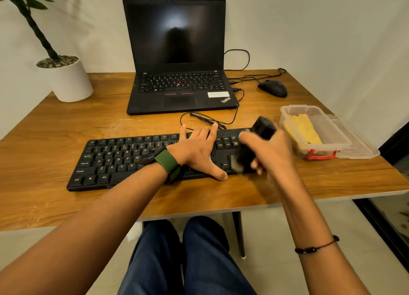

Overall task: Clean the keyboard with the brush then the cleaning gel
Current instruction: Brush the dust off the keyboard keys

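Head view: the right hand (269, 149) is closed around the brush (254, 144), bristles down on the keyboard (115, 159) keys just left of it, while the left hand (197, 153) lies spread flat on the keys beside the brush. The yellow cleaning gel (304, 129) sits in the open plastic box (321, 139) just right of the right hand. A wide stroke could knock that box, or a slipping brace could let the keyboard skid.

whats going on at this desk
A person is brushing the black external keyboard on the wooden table. Their left hand lies flat on the keys, steadying it, while the right hand grips a black brush, blurred, over the right end. The yellow cleaning gel sits in its open clear plastic box.
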